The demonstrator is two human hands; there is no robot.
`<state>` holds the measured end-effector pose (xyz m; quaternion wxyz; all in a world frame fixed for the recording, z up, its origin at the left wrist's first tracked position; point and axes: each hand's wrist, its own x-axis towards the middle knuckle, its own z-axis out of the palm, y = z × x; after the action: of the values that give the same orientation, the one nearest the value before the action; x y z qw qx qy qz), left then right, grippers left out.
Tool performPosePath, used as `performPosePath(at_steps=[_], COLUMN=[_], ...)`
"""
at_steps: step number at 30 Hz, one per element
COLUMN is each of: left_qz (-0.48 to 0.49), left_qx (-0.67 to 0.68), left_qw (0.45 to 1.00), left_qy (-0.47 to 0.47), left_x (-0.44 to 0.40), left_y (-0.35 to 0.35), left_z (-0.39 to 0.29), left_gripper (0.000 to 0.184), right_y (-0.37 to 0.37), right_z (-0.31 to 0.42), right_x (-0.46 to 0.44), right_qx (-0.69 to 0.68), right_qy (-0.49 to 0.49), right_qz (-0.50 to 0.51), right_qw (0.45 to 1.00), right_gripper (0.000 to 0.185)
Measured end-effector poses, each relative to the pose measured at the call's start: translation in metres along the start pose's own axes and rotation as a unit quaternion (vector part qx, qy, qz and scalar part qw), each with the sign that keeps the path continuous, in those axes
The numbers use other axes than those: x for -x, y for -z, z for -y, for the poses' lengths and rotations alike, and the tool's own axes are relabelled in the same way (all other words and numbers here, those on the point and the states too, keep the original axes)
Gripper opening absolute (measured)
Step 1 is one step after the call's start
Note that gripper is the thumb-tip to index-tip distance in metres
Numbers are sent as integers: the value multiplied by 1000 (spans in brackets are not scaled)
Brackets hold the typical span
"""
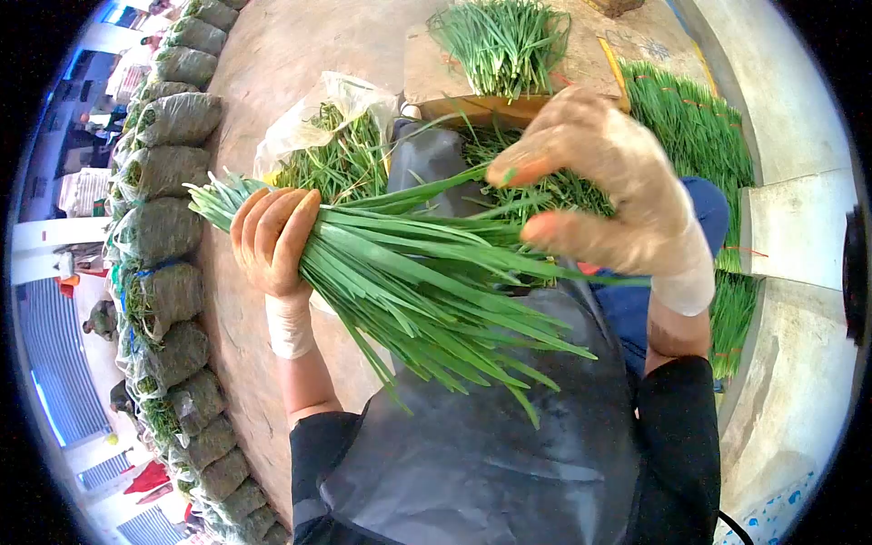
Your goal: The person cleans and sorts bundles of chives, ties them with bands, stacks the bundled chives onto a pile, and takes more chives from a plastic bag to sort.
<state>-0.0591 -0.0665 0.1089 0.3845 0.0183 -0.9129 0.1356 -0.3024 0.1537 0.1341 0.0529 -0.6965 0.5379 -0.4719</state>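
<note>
My left hand (pixel 277 238), in a thin pale glove, is closed around a bunch of garlic chives (pixel 400 259) near its pale cut ends. The long flat leaves fan out to the right over the dark apron (pixel 472 445). My right hand (pixel 609 173), gloved too and somewhat blurred, is at the leaf side of the bunch. Its thumb and forefinger are spread apart, with a green fleck on one fingertip. Some leaf tips reach close to its fingers; whether they touch I cannot tell.
A clear plastic bag (pixel 331 136) of loose leaves stands ahead. Loose chives (pixel 536 195) lie beyond my lap, and a chive pile (pixel 504 45) sits on cardboard (pixel 427 68). Tied bundles (pixel 681 118) line the right wall. Several filled sacks (pixel 173 168) form a row at left.
</note>
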Motion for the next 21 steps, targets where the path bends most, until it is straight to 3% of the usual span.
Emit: performPosePath(at_steps=[3, 4, 5, 7, 8, 9, 10, 11, 12, 13, 14, 15, 16, 20, 21], left_qz=[16, 27, 9, 31, 15, -3, -86, -84, -160, -122, -143, -145, -122, -59, -50], left_qx=[-24, -28, -18, 3, 9, 19, 150, 316, 441, 324, 383, 388, 448, 611, 643], left_qw=[999, 999, 1000, 999, 1000, 999, 968, 860, 668, 796, 738, 737, 688, 511, 459], left_qy=[-15, -17, -22, -15, 14, 41, 181, 392, 578, 497, 537, 534, 557, 601, 611], left_x=[-5, -5, -5, -3, 3, 12, 31, 41, 52, 10, -1, -12, -21, -56, -62], left_y=[3, 4, 1, 1, -4, -14, -33, -44, -55, -52, -59, -68, -78, -121, -137], left_z=[-5, -6, -7, -5, 1, 10, 14, 19, 24, 7, 1, -11, -24, -71, -77], left_gripper=[30, 31, 32, 32, 32, 32, 30, 30, 31, 35, 39, 39, 42, 44, 43], right_y=[-28, -38, -37, -24, -11, 3, -5, -23, -44, -60, -86, -100, -104, -141, -145], right_z=[-2, 0, 1, -2, -14, -31, -42, -56, -72, -67, -72, -62, -48, -66, -84], right_x=[0, 0, 2, 14, 20, 33, 37, 43, 54, 52, 57, 47, 31, 23, 28], right_qx=[89, 105, 102, -201, -272, -286, -129, 33, 106, 94, 11, -33, -3, 138, 147], right_qy=[55, 61, 63, 33, 30, -3, -99, -193, -266, -285, -241, -212, -220, -263, -275], right_qz=[11, -53, -54, -185, -197, -120, -111, -102, -80, -70, -78, -73, -19, -29, -92], right_qw=[994, 991, 991, 961, 942, 951, 980, 975, 955, 951, 967, 974, 975, 954, 946], right_gripper=[21, 15, 15, 16, 17, 23, 29, 40, 70, 68, 82, 105, 122, 121, 117])
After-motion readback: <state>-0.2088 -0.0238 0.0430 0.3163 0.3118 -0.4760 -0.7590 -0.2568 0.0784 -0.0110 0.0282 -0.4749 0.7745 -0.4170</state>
